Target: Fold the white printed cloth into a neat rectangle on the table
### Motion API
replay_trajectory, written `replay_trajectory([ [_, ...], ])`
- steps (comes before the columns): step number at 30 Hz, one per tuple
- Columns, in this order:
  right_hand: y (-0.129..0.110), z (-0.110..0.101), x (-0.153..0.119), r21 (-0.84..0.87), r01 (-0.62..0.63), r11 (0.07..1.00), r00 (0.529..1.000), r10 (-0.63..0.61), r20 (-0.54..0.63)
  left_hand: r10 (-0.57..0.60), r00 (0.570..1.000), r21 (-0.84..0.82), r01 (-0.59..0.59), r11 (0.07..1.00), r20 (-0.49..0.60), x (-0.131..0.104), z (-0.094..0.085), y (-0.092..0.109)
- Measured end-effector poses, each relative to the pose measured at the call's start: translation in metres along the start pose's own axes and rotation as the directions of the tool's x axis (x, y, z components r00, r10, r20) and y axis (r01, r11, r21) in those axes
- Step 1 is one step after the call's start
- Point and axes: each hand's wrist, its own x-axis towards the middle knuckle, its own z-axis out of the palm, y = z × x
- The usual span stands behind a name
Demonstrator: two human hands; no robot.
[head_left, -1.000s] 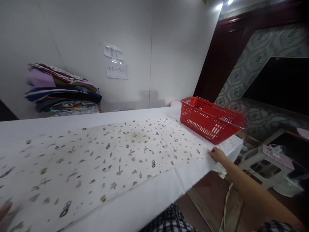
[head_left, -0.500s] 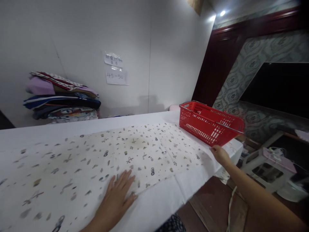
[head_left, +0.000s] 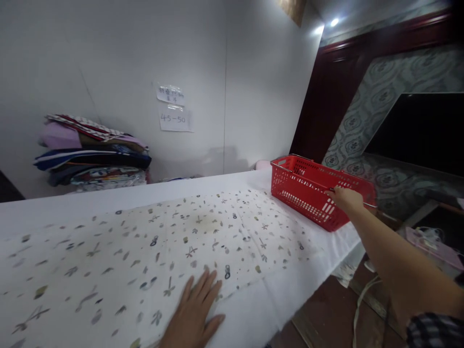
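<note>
A white cloth with small printed shapes [head_left: 213, 232] lies spread along the white-covered table [head_left: 250, 304]. My left hand [head_left: 197, 309] rests palm down near its front edge, fingers spread, holding nothing. At the table's right end stands a red plastic basket [head_left: 308, 193] with metal handles. My right hand [head_left: 346, 199] is at the basket's near side, its fingers closed on the rim or handle there; the fingertips are partly hidden.
Folded fabrics [head_left: 94, 154] are stacked at the back left against the wall. Two paper signs [head_left: 176, 118] hang on the wall. Right of the table are a pink-topped stand [head_left: 431, 246], a pale cord [head_left: 358, 309] on the floor and a dark screen [head_left: 420, 135].
My right hand has moved up from the table corner below the basket onto the basket's near side. My left hand has shifted slightly right and down in view, still flat.
</note>
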Motion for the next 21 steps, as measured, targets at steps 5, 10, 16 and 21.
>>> replay_trajectory([
  [5,0.004,0.004,0.016,-0.005,-0.042,0.999,0.999,0.042,0.007,0.039,0.999,0.013,-0.039,0.999,-0.018,-0.001,-0.001,-0.003],
  [10,-0.015,0.014,0.008,0.107,0.177,0.978,0.941,-0.136,-0.309,0.011,0.999,-0.090,-0.008,0.996,0.041,0.004,-0.006,-0.023],
  [16,-0.113,0.079,-0.007,0.640,0.394,0.660,0.905,-0.400,-0.145,-0.096,0.995,0.012,0.096,0.995,-0.018,0.007,-0.005,-0.061],
  [21,-0.191,0.124,0.029,0.794,0.219,0.567,0.946,-0.322,-0.032,-0.063,0.998,0.065,0.063,0.996,-0.006,0.000,0.007,-0.079],
])
